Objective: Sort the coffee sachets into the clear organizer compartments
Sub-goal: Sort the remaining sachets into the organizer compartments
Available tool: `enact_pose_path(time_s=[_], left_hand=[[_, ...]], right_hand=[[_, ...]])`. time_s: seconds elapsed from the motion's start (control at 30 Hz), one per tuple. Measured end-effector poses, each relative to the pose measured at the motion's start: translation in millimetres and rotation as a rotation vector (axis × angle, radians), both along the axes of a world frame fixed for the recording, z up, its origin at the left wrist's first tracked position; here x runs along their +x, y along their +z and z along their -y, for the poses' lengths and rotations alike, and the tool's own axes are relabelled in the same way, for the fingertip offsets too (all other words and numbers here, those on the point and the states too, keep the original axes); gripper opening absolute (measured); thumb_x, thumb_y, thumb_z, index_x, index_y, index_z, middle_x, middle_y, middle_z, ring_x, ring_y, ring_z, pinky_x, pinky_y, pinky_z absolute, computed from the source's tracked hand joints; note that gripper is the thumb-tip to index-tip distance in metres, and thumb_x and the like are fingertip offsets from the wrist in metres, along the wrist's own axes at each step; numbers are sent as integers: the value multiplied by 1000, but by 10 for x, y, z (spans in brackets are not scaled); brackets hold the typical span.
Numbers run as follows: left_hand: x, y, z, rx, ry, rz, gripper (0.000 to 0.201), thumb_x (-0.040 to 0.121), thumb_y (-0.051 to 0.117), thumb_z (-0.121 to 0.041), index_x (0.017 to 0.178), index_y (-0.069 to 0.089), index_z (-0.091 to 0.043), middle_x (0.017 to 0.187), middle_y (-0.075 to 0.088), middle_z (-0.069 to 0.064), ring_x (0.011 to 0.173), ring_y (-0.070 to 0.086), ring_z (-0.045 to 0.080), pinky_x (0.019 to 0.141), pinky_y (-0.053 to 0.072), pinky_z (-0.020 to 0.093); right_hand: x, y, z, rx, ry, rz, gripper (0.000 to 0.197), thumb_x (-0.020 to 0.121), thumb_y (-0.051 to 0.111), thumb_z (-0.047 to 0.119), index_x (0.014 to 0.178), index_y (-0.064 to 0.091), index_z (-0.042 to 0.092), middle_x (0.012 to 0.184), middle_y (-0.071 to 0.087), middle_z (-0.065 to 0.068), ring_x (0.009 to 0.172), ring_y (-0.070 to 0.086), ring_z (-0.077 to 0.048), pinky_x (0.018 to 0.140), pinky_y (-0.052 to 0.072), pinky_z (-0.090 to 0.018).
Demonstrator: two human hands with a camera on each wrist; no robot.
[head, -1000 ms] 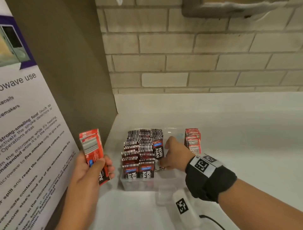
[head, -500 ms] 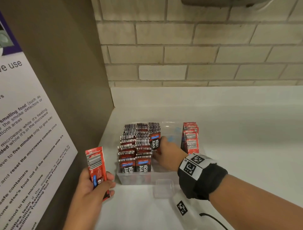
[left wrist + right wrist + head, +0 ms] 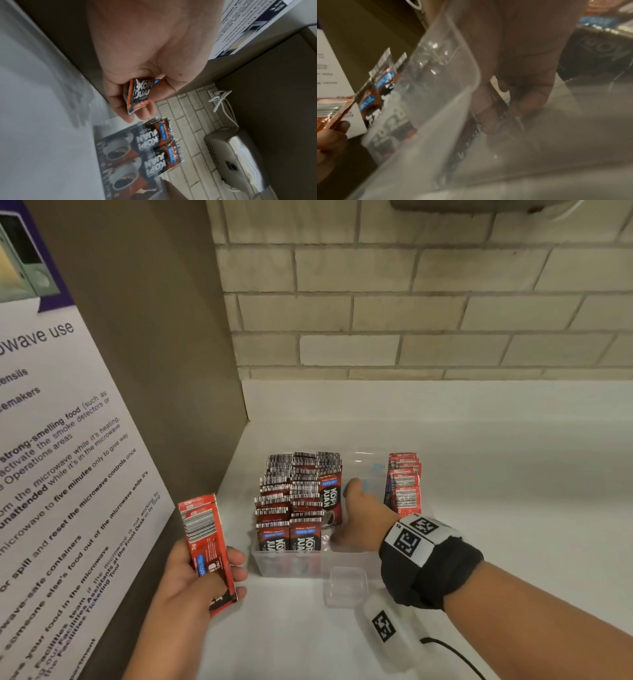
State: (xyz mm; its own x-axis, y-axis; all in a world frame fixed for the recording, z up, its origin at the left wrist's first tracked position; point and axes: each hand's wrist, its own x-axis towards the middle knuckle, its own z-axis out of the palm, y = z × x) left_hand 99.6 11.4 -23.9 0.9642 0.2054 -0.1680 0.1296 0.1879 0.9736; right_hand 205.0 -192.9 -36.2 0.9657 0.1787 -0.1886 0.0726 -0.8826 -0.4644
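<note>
The clear organizer stands on the white counter against the side panel. Dark Kopi Juan sachets fill its left compartments, and red sachets stand in the rightmost one. My right hand is low inside the compartment between them. In the right wrist view, seen through the plastic wall, the right hand pinches a dark sachet between its fingertips. My left hand grips a stack of red sachets upright, left of the organizer. The left wrist view shows that left hand curled round the stack.
A small clear plastic lid lies just in front of the organizer. Beside it is a white device with a marker tag and a black cable. A brown side panel with a microwave notice closes off the left, and a brick wall the back.
My right hand has sunk lower into the middle compartment. My left hand with the red stack came down a little and stays beside the organizer.
</note>
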Motion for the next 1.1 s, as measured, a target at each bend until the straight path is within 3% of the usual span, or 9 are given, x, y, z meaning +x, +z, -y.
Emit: enact_pose_path(time_s=[0.13, 0.3, 0.47, 0.6, 0.67, 0.73, 0.8, 0.93, 1.1], left_hand=[[15, 149, 50, -60, -49, 148, 42, 80, 43, 21, 99, 56, -14, 73, 71, 3, 61, 67, 14, 55, 57, 25], [27, 269, 173, -68, -143, 238, 47, 69, 64, 7, 108, 56, -19, 92, 74, -1, 85, 71, 17, 62, 57, 22], [87, 429, 410, -4, -294, 330, 50, 73, 66, 9, 114, 56, -18, 101, 72, 3, 90, 70, 16, 70, 56, 26], [102, 504, 573, 158, -301, 383, 46, 74, 69, -8, 112, 57, -32, 106, 71, -4, 99, 67, 14, 83, 55, 35], [97, 534, 620, 190, -276, 391, 43, 83, 68, -5, 110, 56, -36, 105, 71, -8, 98, 67, 10, 80, 54, 32], [102, 564, 674, 201, -249, 388, 43, 87, 62, -1, 108, 56, -37, 103, 71, -9, 95, 67, 9, 73, 54, 27], [112, 590, 737, 198, -266, 373, 40, 89, 59, -1, 114, 56, -32, 106, 70, -5, 97, 68, 12, 75, 56, 29], [64, 627, 743, 35, -328, 324, 44, 93, 47, 4, 117, 60, -31, 106, 71, 6, 91, 69, 18, 71, 57, 28], [7, 609, 653, -226, -378, 275, 39, 82, 52, -5, 118, 61, -16, 106, 70, 10, 87, 67, 21, 74, 58, 32]], right_hand=[[-58, 223, 96, 68, -31, 98, 62, 78, 72, 12, 122, 28, 3, 94, 58, -9, 79, 57, -20, 66, 44, -26], [-329, 649, 174, 415, -117, 436, 38, 85, 64, 14, 112, 37, 13, 71, 51, 2, 58, 47, -4, 51, 36, -11], [-802, 703, -96, 968, -19, 198, 21, 82, 67, 20, 98, 54, 15, 76, 55, -3, 56, 50, -3, 52, 40, -14], [-820, 680, -41, 1090, -83, 255, 15, 82, 65, 5, 77, 53, 12, 74, 54, -12, 60, 48, -11, 53, 39, -19], [-804, 750, 16, 1129, -97, 272, 25, 82, 60, -2, 69, 48, 14, 72, 54, -20, 62, 50, -17, 53, 40, -24], [-820, 822, 9, 1188, -65, 260, 24, 78, 60, -3, 69, 46, 15, 66, 50, -14, 56, 45, -16, 48, 38, -23], [-848, 872, -39, 1190, -7, 288, 20, 71, 60, 2, 77, 47, 16, 60, 47, -6, 51, 42, -12, 46, 38, -22], [-903, 933, -103, 955, 82, 392, 24, 84, 64, 12, 95, 48, 26, 70, 58, -13, 61, 56, -25, 59, 50, -35], [-843, 879, -97, 667, 111, 472, 29, 90, 53, 8, 104, 42, 32, 74, 58, -1, 64, 57, -8, 60, 48, -22]])
